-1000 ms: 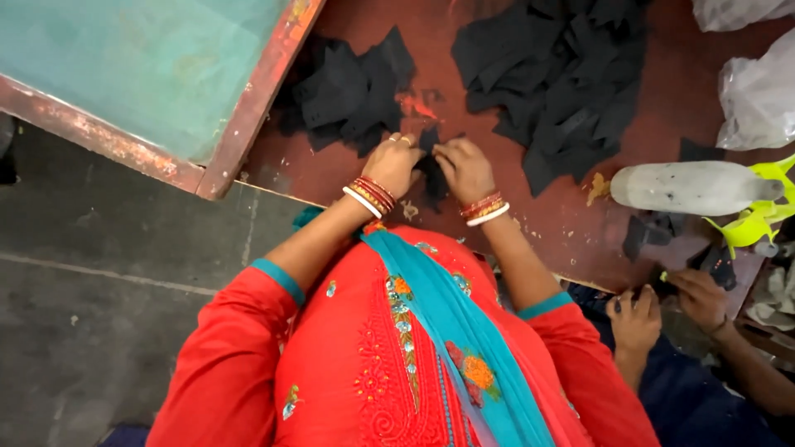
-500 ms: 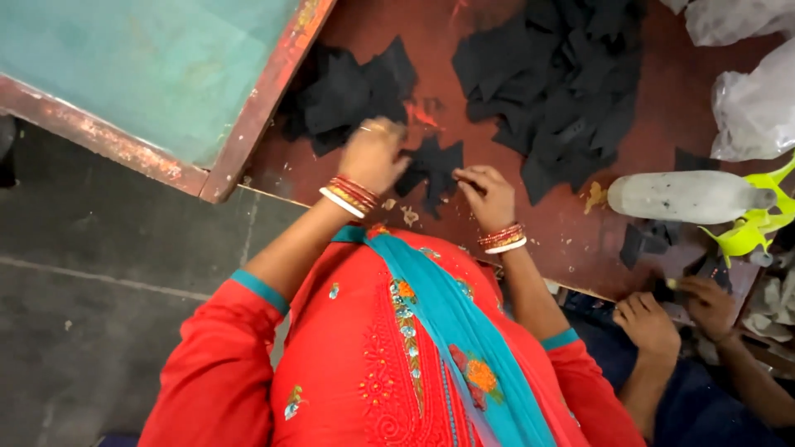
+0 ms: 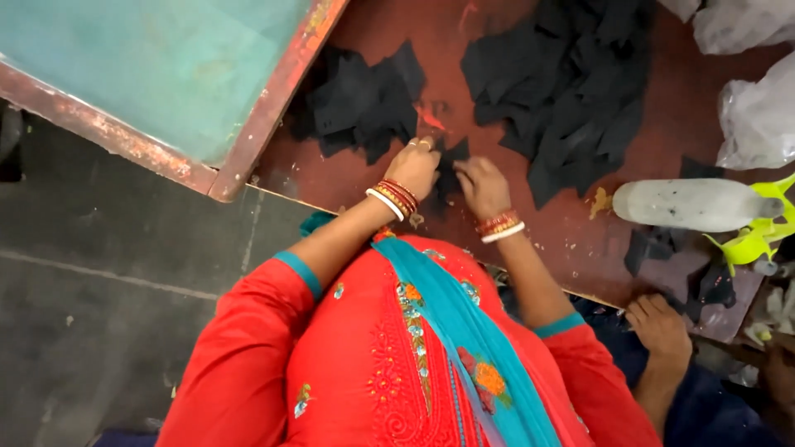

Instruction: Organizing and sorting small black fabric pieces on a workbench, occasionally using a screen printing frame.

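Observation:
My left hand (image 3: 412, 165), with red and gold bangles at the wrist, grips the left side of a small black fabric piece (image 3: 450, 168) on the red-brown table (image 3: 571, 236). My right hand (image 3: 482, 187) holds the same piece from the right, so both hands meet over it. A pile of black fabric pieces (image 3: 360, 99) lies just beyond my left hand. A bigger heap of black pieces (image 3: 571, 91) spreads out beyond my right hand.
A teal board with a rusty red frame (image 3: 149, 74) covers the upper left. A white spray bottle with a yellow-green trigger (image 3: 696, 204) lies at the right, near clear plastic bags (image 3: 758, 116). Another person's hand (image 3: 662, 327) rests at the table's near right edge. Grey floor (image 3: 99, 314) is at the left.
My hands drew apart half a second ago, the left reaching toward the near pile. They have now come back together over the small black piece.

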